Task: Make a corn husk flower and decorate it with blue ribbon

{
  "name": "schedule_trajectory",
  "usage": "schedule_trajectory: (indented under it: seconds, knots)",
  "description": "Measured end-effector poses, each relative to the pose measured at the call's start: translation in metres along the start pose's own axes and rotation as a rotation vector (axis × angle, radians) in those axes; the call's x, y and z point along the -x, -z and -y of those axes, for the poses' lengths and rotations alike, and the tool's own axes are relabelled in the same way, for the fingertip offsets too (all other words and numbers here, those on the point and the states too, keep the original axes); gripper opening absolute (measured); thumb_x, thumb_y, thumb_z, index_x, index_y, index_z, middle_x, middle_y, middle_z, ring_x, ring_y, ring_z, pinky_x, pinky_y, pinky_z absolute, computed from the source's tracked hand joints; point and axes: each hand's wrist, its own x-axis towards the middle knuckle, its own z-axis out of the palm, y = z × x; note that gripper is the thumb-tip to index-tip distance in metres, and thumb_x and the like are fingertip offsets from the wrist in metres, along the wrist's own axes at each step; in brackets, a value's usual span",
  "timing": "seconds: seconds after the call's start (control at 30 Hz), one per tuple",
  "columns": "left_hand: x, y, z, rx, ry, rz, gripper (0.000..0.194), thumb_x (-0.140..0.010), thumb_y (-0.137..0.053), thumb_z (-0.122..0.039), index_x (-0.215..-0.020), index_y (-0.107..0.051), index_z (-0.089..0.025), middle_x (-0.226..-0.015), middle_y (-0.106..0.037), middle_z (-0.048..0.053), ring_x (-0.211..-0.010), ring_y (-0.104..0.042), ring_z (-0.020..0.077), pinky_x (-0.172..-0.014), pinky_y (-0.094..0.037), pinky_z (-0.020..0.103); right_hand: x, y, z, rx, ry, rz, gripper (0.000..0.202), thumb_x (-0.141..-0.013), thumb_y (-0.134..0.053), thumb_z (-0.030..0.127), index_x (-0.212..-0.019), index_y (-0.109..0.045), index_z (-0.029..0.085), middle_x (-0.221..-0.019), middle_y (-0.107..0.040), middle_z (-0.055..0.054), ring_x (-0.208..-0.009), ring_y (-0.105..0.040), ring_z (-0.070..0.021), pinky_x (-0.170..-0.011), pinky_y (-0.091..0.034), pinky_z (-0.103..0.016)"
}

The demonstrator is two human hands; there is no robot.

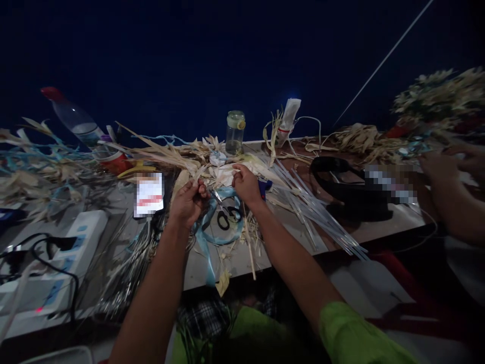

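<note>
My left hand (188,203) is closed in a pinch, and a pale strip shows at its fingertips, too small to name surely. To its right, my right hand (246,186) has its fingers curled together against a pile of dried corn husks (225,174); whatever they grip is hidden. Between and below both hands lie black-handled scissors (224,218), their blades pointing away from me. A loop of light blue ribbon (206,250) surrounds the scissors and trails toward the table's front edge. A thin pale stalk (249,245) lies beneath my right wrist.
Clear plastic sticks (322,222) spread to the right, near a black headband-like object (337,177). A lidded jar (235,134) stands behind. Leftward are a lit phone (148,196), thin wires (127,280), a power strip (70,263) and a tilted bottle (76,119). Another person's hands (441,169) are far right.
</note>
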Motion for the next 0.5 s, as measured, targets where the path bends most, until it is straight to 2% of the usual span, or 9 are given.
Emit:
schedule_trajectory:
  seconds: [0.1,0.3,0.4,0.5]
  knots:
    - [-0.001,0.001,0.001,0.023,-0.012,-0.011,0.014,-0.066,-0.065,-0.019,-0.072,-0.053,-0.014,-0.058,-0.048,-0.003,-0.051,-0.046,0.0055,-0.059,-0.046,0.022,0.0,-0.002,-0.002,-0.008,-0.017,-0.028,0.032,-0.081,-0.039,0.022,-0.106,-0.057,0.015,-0.081,-0.063,-0.005,-0.079,-0.058,-0.0171,-0.08,-0.042,-0.032]
    - [0.001,0.0,-0.001,0.053,0.011,0.012,0.015,-0.065,-0.066,-0.018,-0.071,-0.052,-0.015,-0.058,-0.048,-0.003,-0.051,-0.046,0.0058,-0.058,-0.046,0.022,-0.001,-0.002,0.003,0.109,0.027,-0.027,0.029,-0.076,-0.044,0.017,-0.1,-0.061,0.014,-0.1,-0.062,-0.009,-0.091,-0.055,-0.0179,-0.085,-0.041,-0.031]
    - [0.002,0.0,-0.002,0.062,0.022,0.014,0.014,-0.066,-0.065,-0.017,-0.071,-0.052,-0.015,-0.059,-0.048,-0.003,-0.052,-0.046,0.0058,-0.059,-0.047,0.022,-0.008,0.0,0.014,0.229,0.067,0.018,0.032,-0.079,-0.038,0.016,-0.103,-0.06,0.016,-0.102,-0.063,-0.007,-0.095,-0.055,-0.0183,-0.088,-0.039,-0.031]
    - [0.002,0.001,-0.003,0.072,0.022,0.005,0.015,-0.066,-0.065,-0.017,-0.072,-0.052,-0.015,-0.059,-0.048,-0.003,-0.051,-0.045,0.0054,-0.059,-0.047,0.023,-0.021,-0.003,0.021,0.412,0.142,0.124,0.03,-0.08,-0.039,0.016,-0.099,-0.062,0.016,-0.1,-0.064,-0.006,-0.096,-0.054,-0.0191,-0.089,-0.036,-0.032]
